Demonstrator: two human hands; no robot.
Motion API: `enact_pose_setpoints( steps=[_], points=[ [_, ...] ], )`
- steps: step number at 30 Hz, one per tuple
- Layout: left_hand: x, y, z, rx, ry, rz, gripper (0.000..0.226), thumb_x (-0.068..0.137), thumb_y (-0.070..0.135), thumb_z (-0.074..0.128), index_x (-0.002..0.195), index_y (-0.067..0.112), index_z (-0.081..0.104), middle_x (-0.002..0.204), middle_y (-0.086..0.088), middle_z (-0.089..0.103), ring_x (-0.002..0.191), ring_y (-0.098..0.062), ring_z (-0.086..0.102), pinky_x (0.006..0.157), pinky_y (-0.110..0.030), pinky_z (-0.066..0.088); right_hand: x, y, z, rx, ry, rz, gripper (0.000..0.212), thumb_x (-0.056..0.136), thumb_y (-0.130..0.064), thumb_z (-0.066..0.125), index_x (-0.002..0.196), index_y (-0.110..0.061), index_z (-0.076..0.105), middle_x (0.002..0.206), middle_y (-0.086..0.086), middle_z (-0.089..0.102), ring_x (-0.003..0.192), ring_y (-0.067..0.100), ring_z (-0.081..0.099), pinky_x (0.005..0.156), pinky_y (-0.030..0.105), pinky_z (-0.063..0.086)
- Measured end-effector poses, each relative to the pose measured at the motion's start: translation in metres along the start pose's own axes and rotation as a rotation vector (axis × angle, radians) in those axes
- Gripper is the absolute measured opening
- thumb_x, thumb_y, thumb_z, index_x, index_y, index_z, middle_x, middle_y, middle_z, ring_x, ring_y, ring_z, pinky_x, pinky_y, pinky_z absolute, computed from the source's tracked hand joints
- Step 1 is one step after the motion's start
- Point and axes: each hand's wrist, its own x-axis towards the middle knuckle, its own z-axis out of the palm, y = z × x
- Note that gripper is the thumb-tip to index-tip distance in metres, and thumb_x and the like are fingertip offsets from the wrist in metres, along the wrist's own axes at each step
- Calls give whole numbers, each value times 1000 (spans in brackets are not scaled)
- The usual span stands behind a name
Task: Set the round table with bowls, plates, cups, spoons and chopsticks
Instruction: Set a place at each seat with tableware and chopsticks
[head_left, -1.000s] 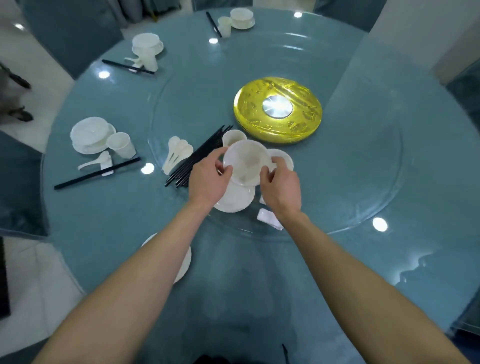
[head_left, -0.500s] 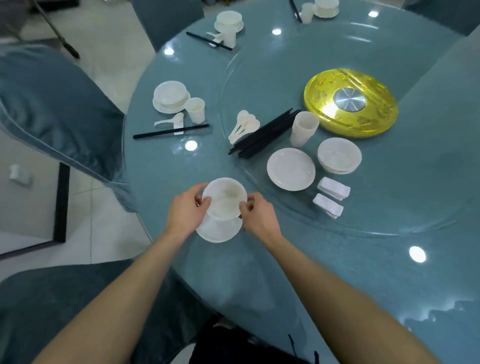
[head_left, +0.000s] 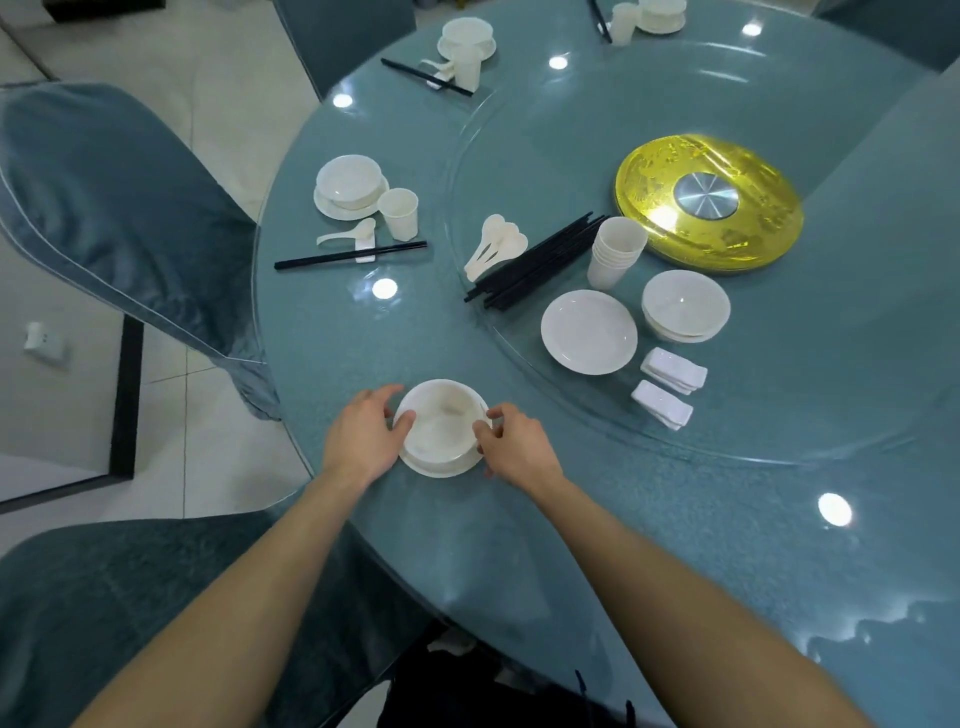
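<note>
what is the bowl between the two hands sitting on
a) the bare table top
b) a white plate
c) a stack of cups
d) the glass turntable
b: the bowl rests on a white plate, whose rim shows under its near side, on the outer table short of the turntable.

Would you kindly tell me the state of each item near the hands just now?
left hand, grips the bowl's left rim
right hand, pinches its right rim
bowl, upright, empty, on the plate
plate, flat, under the bowl
cup stack, upright, nested
spare bowls, stacked, upright
spare plate, flat, bare
chopstick bundle, lying loose
spoons, piled together
</note>
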Motion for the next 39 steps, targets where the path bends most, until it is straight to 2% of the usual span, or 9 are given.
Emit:
enact_pose_setpoints(
  steps=[4,9,12,14,16,18,23,28,39],
  points=[
    [13,18,-3,-22,90,21,45,99,52,64,141,35,62,117,5,65,102,-20,66,89,-40,55,-2,15,-25,33,115,-12,41,103,-47,53,133,-20,59,87,-3,76,82,22,74,84,44,62],
    [38,61,3,-87,53,142,38,98,45,68,135,34,67,111,9,66,92,-18,67,92,-42,57,-2,41,-74,157,320,3,25,101,-43,59,115,-24,67,92,-5,76,82,24,75,82,47,63],
    [48,92,14,-92,23,205,34,98,45,67,131,35,68,108,11,67,89,-17,67,93,-42,57,-3,60,-106,201,454,15,16,99,-37,64,107,-26,71,88,-11,74,79,15,72,78,45,64],
    [52,110,23,-95,1,255,34,99,44,68,131,33,68,106,12,67,88,-16,66,92,-42,57,-4,72,-128,190,556,32,12,96,-35,67,104,-28,73,85,-14,71,77,5,68,74,37,61],
    [54,125,30,-110,-21,291,34,98,43,69,130,33,69,103,14,67,87,-14,65,89,-38,56,-3,83,-149,138,639,22,14,94,-32,70,107,-28,74,90,-12,69,80,6,64,78,32,55],
    [55,140,38,-102,-41,319,33,98,44,69,129,34,69,102,15,66,87,-12,64,86,-35,54,0,95,-169,55,690,17,21,94,-29,72,114,-24,74,106,-6,66,88,12,62,85,32,52],
    [54,158,45,-106,-76,357,28,99,39,71,125,32,70,97,14,67,84,-13,64,88,-37,56,10,106,-200,-120,621,33,36,93,-33,73,127,-20,69,132,-4,60,105,24,66,87,33,48],
    [55,166,48,-88,-87,361,27,99,38,69,125,34,70,94,17,69,86,-10,64,83,-35,54,18,108,-209,-138,511,25,46,92,-42,74,131,-19,69,133,-5,61,111,26,64,91,38,51],
    [55,158,47,-112,-97,333,27,99,38,69,126,36,70,94,17,67,83,-8,65,83,-36,57,29,106,-218,-238,455,24,35,93,-32,75,124,-17,72,124,-1,59,105,28,65,88,41,54]
  ],
)
